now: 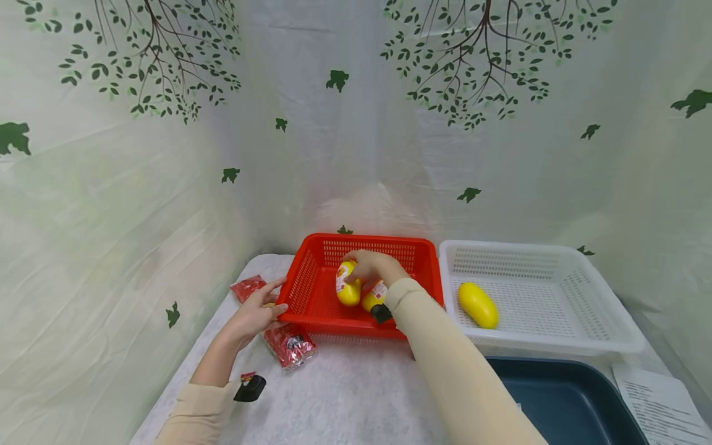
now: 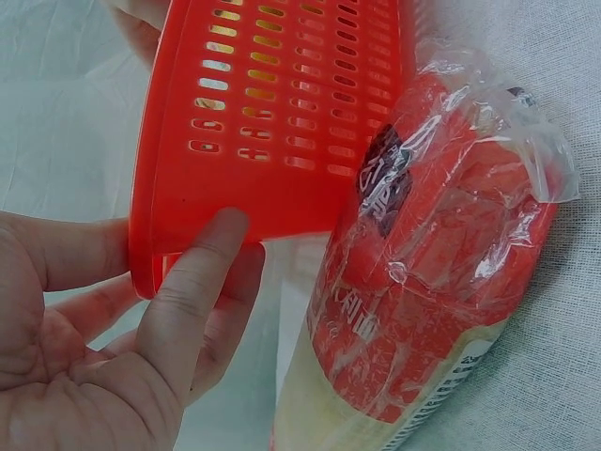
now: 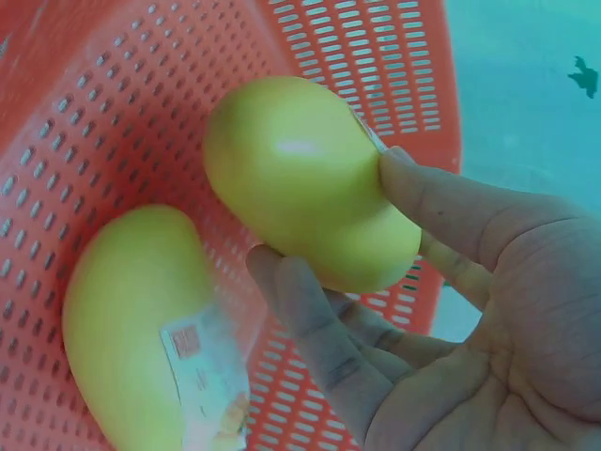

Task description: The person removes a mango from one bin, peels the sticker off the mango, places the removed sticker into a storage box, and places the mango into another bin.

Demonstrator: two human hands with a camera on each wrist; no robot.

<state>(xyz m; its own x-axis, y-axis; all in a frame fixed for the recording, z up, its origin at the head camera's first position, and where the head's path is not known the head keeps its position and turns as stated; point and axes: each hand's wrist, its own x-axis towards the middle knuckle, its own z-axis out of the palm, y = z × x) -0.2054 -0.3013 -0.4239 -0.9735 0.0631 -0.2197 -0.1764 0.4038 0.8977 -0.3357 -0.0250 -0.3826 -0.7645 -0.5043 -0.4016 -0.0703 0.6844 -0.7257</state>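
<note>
A red plastic basket [image 1: 367, 238] stands on the white-covered table. My right hand [image 1: 351, 278] reaches into it and grips a yellow mango-like fruit [image 1: 347, 289] between thumb and fingers; in the right wrist view the hand [image 3: 329, 211] wraps that fruit [image 3: 300, 178]. A second yellow fruit [image 3: 131, 319] with a label lies on the basket floor beside it. My left hand [image 1: 277, 301] holds the basket's front left corner; the left wrist view shows the thumb [image 2: 202, 272] pressed on the basket's wall [image 2: 272, 113], fingers at the rim.
A red wrapped packet [image 1: 290, 346] [image 2: 432, 272] lies against the basket's front left, another [image 1: 247, 287] farther left. A white basket [image 1: 556, 250] on the right holds one yellow fruit [image 1: 477, 304]. A dark blue tray [image 1: 562, 395] and a printed sheet [image 1: 662, 402] sit front right.
</note>
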